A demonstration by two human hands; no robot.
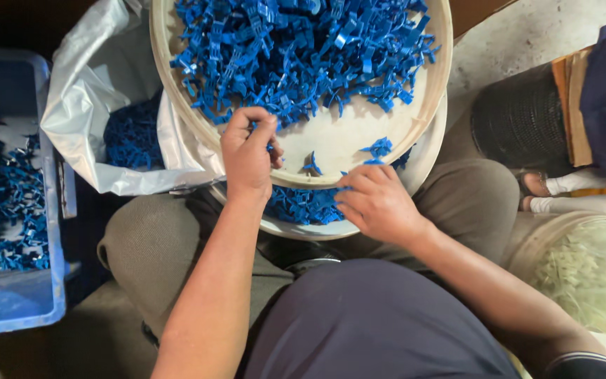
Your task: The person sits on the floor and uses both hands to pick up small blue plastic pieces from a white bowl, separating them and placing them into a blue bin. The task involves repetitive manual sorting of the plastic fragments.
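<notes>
Blue parts (296,49): small hard plastic clips, bright blue, with thin prongs and wing-like tabs, tangled in a loose heap.
Upper tray (359,140): round, shallow, cream-coloured, smooth with a raised rim; it rests over the person's knees. The heap fills its far half; the near half is mostly bare, with a few stray clips by the near rim.
Lower tray (426,151): a second round pale tray just beneath the upper one, sticking out at the near and right edges; more blue clips lie in it under the upper tray's near rim.
Plastic bag (85,84): glossy, crinkled silvery-white film, open-mouthed, touching the upper tray's left edge; a dark blue mound of clips sits inside.
Blue crate (43,210): rigid rectangular plastic at the far left, with scattered blue clips over a pale bottom.
Clear bag (590,270): at the lower right, a translucent bag of pale whitish-green slender pieces.
Left hand (248,151): forearm stretched forward, hand over the near-left part of the upper tray at the heap's edge; the grip is curled in, fingertips pressed together on a blue clip.
Right hand (379,203): palm down at the upper tray's near rim, fingers bent and loosely gathered, tips touching clips in the lower tray; whether this grip pinches one cannot be told.
</notes>
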